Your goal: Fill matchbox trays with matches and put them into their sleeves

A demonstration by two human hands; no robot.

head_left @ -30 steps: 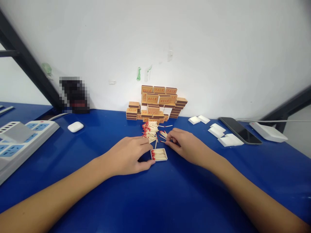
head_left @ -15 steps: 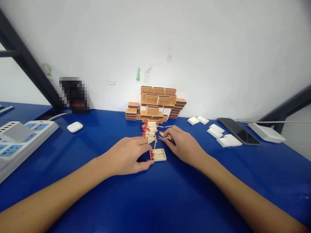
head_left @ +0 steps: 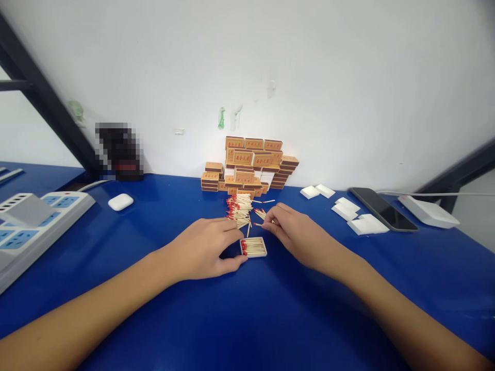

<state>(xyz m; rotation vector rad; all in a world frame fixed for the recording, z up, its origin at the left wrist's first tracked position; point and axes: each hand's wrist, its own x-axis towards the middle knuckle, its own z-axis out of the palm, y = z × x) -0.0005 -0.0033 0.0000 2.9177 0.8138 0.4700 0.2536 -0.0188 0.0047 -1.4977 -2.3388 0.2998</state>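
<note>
A white matchbox tray [head_left: 265,252] lies on the blue table, partly filled with red-headed matches [head_left: 253,245] laid side by side, heads to the left. My left hand [head_left: 211,247] steadies its left end, thumb at the near corner and forefinger at the far one. Just beyond the tray, my right hand [head_left: 294,229] pinches a match [head_left: 258,224] between thumb and fingers, its red head pointing left. A heap of loose matches [head_left: 240,207] lies behind the tray, and a few more are partly hidden behind my right fingers.
Orange-brown matchboxes [head_left: 243,157] are stacked against the white wall. White empty trays [head_left: 367,224] lie at the right beside a dark phone [head_left: 381,208] and a white box [head_left: 429,212]. To the left are a white earbud case [head_left: 120,201] and a power strip [head_left: 73,211].
My right hand has drawn back slightly from the loose matches, and a single match now shows in its pinch. My left hand stays at the tray.
</note>
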